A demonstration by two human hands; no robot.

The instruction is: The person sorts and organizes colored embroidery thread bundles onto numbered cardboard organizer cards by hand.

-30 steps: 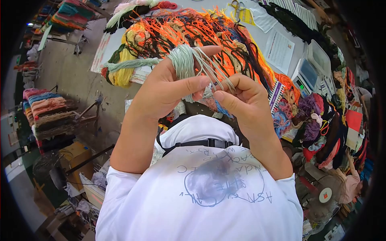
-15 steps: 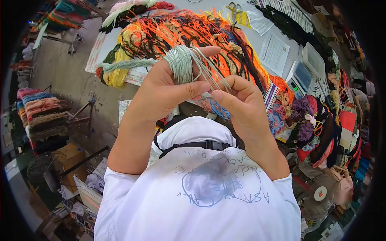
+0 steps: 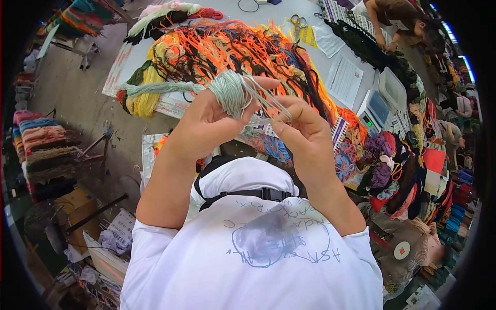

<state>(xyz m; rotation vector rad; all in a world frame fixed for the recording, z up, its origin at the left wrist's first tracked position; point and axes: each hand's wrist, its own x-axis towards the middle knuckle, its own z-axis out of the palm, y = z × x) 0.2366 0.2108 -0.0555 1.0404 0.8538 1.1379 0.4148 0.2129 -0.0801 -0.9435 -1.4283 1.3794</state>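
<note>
Above yarn-strewn table (image 3: pixel 356 51), green yarn (image 3: pixel 230 93) wraps left hand (image 3: pixel 206 124), right hand (image 3: pixel 299 129) pinching strands

The left hand (image 3: pixel 209 121) covers part of the pale green yarn (image 3: pixel 230 93) wound on it, so where the strands end cannot be told. The right hand (image 3: pixel 302 137) hides its own fingertips' grip. A co-worker (image 3: pixel 400 20) is cut off by the top edge (head and arm only). The scale's (image 3: pixel 377 108) display is too small to read.

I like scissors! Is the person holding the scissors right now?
No, the scissors lie on the table; both hands hold pale green yarn.
</note>
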